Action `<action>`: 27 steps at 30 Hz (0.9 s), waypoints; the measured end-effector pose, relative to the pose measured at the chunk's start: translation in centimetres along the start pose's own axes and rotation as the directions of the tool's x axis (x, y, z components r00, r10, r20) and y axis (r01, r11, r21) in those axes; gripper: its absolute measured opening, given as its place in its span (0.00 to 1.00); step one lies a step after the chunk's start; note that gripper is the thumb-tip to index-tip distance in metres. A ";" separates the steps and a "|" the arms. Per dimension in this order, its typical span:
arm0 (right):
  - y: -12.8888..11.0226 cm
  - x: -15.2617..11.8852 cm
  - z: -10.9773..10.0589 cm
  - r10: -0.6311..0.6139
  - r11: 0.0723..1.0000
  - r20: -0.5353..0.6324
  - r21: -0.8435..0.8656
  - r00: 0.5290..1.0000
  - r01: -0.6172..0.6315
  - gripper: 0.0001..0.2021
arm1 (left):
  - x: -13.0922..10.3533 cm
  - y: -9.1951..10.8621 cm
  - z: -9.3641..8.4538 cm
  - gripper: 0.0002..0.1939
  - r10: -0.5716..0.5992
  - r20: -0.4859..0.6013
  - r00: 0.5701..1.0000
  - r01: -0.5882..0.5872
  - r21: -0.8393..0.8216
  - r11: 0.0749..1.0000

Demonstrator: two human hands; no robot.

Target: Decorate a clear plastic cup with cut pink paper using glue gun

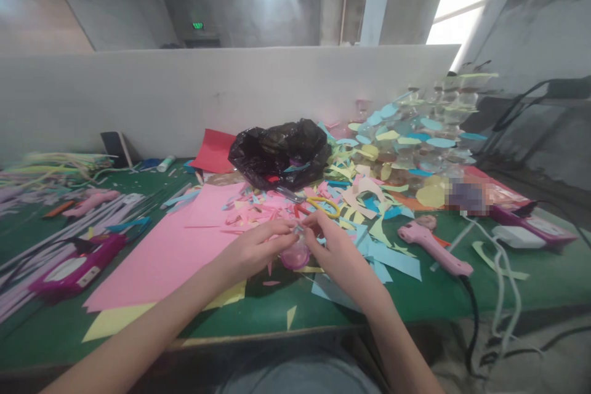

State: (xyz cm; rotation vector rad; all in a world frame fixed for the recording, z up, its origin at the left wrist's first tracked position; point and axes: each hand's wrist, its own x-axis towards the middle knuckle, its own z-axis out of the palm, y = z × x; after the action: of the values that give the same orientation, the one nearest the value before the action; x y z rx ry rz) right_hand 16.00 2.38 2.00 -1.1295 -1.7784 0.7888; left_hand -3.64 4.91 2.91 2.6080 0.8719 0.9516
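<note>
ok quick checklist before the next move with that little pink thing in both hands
1. Both hands on the small pink translucent piece: ok, left hand and right hand meet on it.
2. Grip firm: cannot tell, the fingertips are blurred.
3. Scissors within reach: ok, yellow handles lie just beyond the hands.
4. Pink glue gun apart from the hands: ok, it lies to the right on the green table.
5. Glue gun hot or off: cannot tell.
6. Pink paper sheet flat: ok, left of the hands.

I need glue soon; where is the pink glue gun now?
In the head view, the pink glue gun lies on the green table, right of the right hand, beside blue paper scraps.
</note>
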 end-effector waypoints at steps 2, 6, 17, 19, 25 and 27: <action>0.0 0.0 0.0 -0.004 1.000 0.003 0.002 1.000 0.004 0.04 | -0.1 0.0 0.1 0.15 0.008 -0.016 1.000 -0.008 -0.024 1.000; 0.2 0.1 0.1 -0.031 0.999 -0.003 0.014 1.000 0.031 0.04 | 0.0 0.4 0.2 0.14 0.026 -0.052 0.998 -0.029 -0.063 0.998; 0.2 0.4 0.1 -0.023 1.000 -0.010 -0.018 1.000 0.023 0.05 | -1.0 -1.4 0.9 0.21 0.401 -0.088 0.912 -0.363 0.282 0.888; 0.2 0.3 0.1 -0.022 0.999 -0.018 -0.032 1.000 0.021 0.05 | -1.1 -1.6 1.0 0.24 0.426 -0.089 0.900 -0.380 0.316 0.869; 0.1 0.3 0.1 -0.045 0.995 -0.022 -0.091 0.999 0.043 0.07 | -1.0 -1.2 0.9 0.22 0.420 -0.079 0.904 -0.373 0.332 0.866; 0.0 0.4 0.0 -0.032 0.994 -0.017 -0.106 0.999 0.031 0.07 | -1.1 -1.1 0.9 0.23 0.421 -0.074 0.904 -0.382 0.303 0.873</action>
State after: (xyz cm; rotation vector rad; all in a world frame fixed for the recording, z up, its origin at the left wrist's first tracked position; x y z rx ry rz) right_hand 15.96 2.70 2.15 -1.1711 -1.8362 0.6697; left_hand -4.22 5.17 1.23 3.0805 0.5266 1.2005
